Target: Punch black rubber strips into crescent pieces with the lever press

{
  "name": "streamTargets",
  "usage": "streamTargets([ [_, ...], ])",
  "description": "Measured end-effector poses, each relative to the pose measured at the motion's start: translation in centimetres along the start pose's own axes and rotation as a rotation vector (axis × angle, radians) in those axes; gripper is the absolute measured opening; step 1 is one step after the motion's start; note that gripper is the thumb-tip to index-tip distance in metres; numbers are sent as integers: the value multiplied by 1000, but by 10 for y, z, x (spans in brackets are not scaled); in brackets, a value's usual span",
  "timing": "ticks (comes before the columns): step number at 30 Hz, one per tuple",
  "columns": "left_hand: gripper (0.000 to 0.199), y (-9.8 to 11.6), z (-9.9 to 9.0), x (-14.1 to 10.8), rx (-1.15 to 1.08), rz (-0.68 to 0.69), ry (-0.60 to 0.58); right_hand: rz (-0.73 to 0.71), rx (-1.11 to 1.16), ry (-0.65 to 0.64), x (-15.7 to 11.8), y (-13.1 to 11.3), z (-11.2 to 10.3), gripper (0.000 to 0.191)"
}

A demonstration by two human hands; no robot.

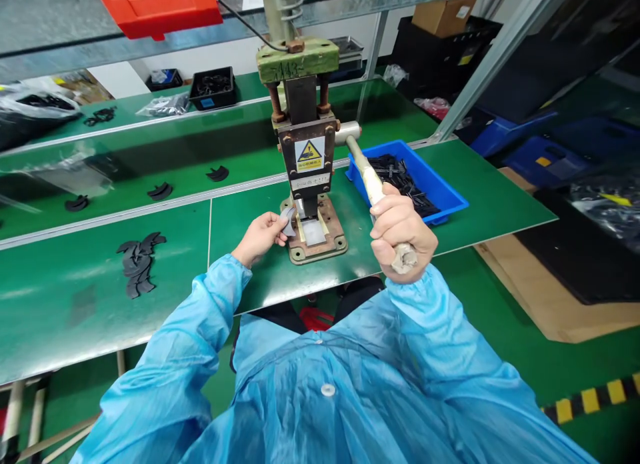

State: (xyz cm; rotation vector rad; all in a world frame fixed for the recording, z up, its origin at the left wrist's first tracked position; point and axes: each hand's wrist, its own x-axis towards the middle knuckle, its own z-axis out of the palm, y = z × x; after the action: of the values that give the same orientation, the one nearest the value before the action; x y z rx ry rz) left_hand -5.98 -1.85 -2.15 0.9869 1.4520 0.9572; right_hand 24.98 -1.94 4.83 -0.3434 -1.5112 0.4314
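Hands apart. Left hand (pixel 263 236) pinches a dark grey curved flat piece (pixel 287 220) at the left edge of the rusty-brown metal base plate (pixel 330 229), beside the ram. Right hand (pixel 404 234) is wrapped round the beige, tape-bound lever (pixel 369 179) of the green-and-dark-metal hand press (pixel 306 134).

Edges: base plate sits near the front edge of the glossy green tabletop (pixel 227 221). Blue rectangular plastic bin (pixel 456 207) of black parts is close on the right, lever crossing in front of its left side. Left side is roomier: loose pile of dark grey curved pieces (pixel 137 264) lies well apart from the base.

Fingers cover part of the held piece; can't tell if it touches the plate. Press top and red plastic bin (pixel 157 7) cut off by frame.
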Motion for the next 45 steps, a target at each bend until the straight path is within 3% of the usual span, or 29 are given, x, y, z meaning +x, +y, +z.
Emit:
streamTargets([
  [7, 39, 20, 36, 19, -39, -164, -53, 13, 2, -25, 0, -2, -3, 20],
  [17, 25, 41, 44, 23, 175, -271, -54, -5, 42, 19, -1, 3, 2, 21],
  [25, 20, 37, 55, 26, 181, -332, -48, 17, -15, 40, -2, 2, 1, 27],
  [28, 24, 30, 60, 18, 159, -244, -1, 20, -50, 94, -1, 6, 4, 32],
  [31, 32, 16, 51, 1, 80, 50, -92, -19, -78, 235, 0, 14, 7, 46],
  [33, 33, 5, 29, -15, 109, 229, -185, -23, -107, 287, 0, 20, 8, 59],
  [34, 32, -2, 12, -25, 155, 283, -175, -11, -126, 285, 0, 21, 8, 63],
  [36, 29, -14, -36, -47, 276, 324, -7, 19, -166, 261, 0, 23, 7, 69],
  [39, 27, -27, -132, -72, 519, 267, 403, 1, -188, 310, 2, 23, 12, 69],
  [41, 30, -30, -203, -81, 792, 177, 610, -41, -167, 384, 4, 24, 19, 68],
  [43, 38, -29, -265, -82, 1039, 75, 689, -60, -136, 441, 5, 25, 23, 68],
  [45, 47, -27, -312, -77, 1182, -23, 685, -45, -132, 472, 5, 27, 25, 71],
])
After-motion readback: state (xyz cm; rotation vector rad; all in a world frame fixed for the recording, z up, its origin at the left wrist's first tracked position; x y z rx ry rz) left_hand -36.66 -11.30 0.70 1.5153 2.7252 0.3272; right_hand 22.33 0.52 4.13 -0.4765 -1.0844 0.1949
